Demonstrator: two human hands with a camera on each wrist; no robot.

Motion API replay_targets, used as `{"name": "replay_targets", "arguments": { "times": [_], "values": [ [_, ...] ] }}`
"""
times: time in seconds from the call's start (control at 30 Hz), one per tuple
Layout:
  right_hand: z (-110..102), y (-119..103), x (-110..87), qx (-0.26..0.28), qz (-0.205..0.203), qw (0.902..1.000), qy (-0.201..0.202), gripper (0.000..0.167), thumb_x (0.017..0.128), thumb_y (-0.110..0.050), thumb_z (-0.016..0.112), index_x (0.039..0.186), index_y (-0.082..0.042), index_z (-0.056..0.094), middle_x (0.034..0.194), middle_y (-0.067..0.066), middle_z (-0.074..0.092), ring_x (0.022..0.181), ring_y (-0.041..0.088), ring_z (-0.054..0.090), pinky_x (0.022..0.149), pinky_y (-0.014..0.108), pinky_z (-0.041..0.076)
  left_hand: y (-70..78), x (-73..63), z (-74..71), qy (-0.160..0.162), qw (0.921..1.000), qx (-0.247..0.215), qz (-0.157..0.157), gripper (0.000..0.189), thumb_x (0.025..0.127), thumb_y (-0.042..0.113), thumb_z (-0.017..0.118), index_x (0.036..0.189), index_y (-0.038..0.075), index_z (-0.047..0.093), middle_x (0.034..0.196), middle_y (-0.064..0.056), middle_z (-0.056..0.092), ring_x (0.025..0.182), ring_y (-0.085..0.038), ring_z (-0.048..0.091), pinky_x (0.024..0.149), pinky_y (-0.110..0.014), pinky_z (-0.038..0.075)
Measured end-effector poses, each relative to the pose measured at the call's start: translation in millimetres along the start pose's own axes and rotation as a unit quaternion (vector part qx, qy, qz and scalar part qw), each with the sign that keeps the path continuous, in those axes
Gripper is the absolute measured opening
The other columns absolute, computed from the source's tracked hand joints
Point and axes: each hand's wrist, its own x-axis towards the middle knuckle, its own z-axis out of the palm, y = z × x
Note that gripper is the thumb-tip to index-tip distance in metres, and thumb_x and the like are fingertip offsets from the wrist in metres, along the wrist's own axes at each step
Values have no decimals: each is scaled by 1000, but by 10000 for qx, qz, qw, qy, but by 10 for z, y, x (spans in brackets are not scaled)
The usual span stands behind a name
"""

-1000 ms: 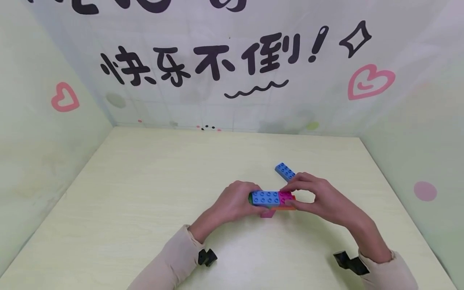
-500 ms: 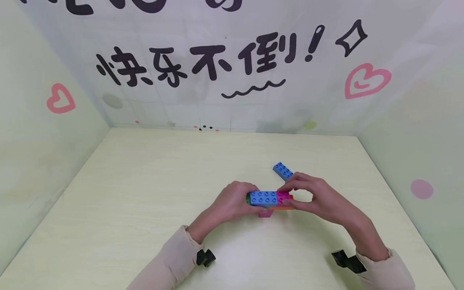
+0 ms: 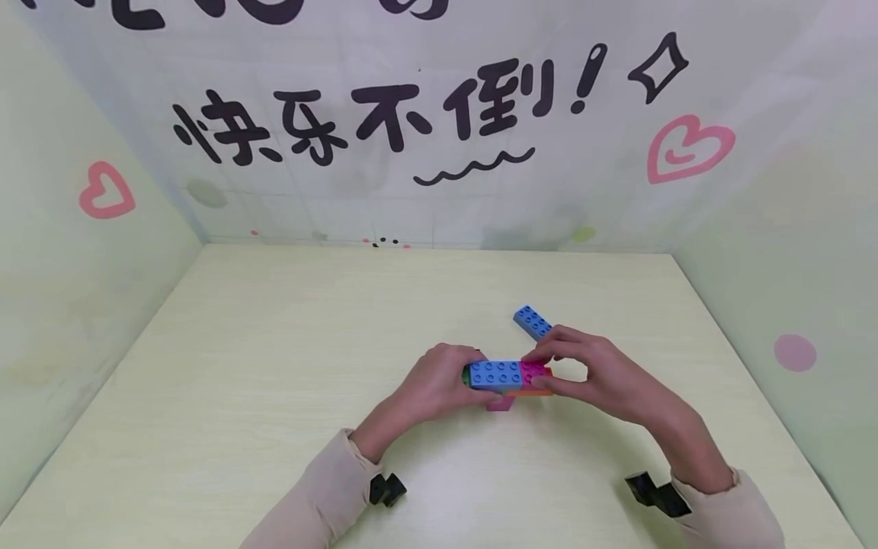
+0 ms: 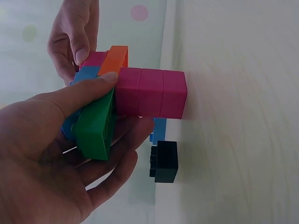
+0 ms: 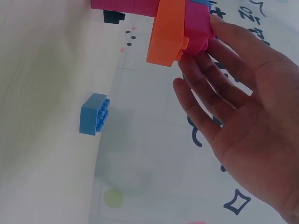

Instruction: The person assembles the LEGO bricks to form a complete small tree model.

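A toy-brick build stands on a column of stacked magenta bricks [image 4: 151, 93]. Above the column lie a green brick [image 4: 96, 128] and an orange brick [image 5: 167, 35], topped by a blue brick [image 3: 495, 374] and a small magenta brick [image 3: 532, 371]. From the left, my left hand [image 3: 439, 385] grips the build, thumb along the near side and fingers behind. On the right end, my right hand [image 3: 610, 377] pinches the small magenta brick between thumb and fingers; its other fingers extend loosely in the right wrist view.
Behind my right fingers, a loose blue brick [image 3: 532, 322] lies on the pale table [image 3: 309, 320]. A dark brick [image 4: 167, 161] sits beyond the build, mostly hidden in the head view by my left hand. Printed walls [image 3: 384, 198] enclose the table's back and sides.
The head view has shifted slightly, so the scene sits a little further left. Both hands keep their grip, and the bricks show no clear movement against each other.
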Motion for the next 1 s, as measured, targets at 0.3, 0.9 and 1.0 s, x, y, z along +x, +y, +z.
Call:
{"name": "replay_targets", "arguments": {
  "times": [0.3,0.9,1.0],
  "values": [
    [-21,-46,2,-228,8,9997,-43,32,83,-13,80,112,-23,72,104,-13,59,93,12,58,72,27,52,-2,-2,1,13,9999,-116,35,42,76,39,85,104,10,73,88,10,65,75,-7,55,68,-22,45],
    [-17,-77,2,-160,-59,9998,-80,31,83,-14,79,112,-21,72,101,-11,59,91,17,59,72,27,53,-42,-18,16,-46,9987,-474,-192,39,75,39,86,101,13,73,83,12,63,76,-8,56,68,-24,47],
    [-20,-50,-29,-96,-111,9999,-31,28,84,-18,79,111,-24,71,101,-11,60,92,15,59,72,26,53,-57,-5,41,-46,9975,-654,-273,44,74,40,86,106,13,73,89,12,65,79,-8,58,70,-24,48]
  ]
}}
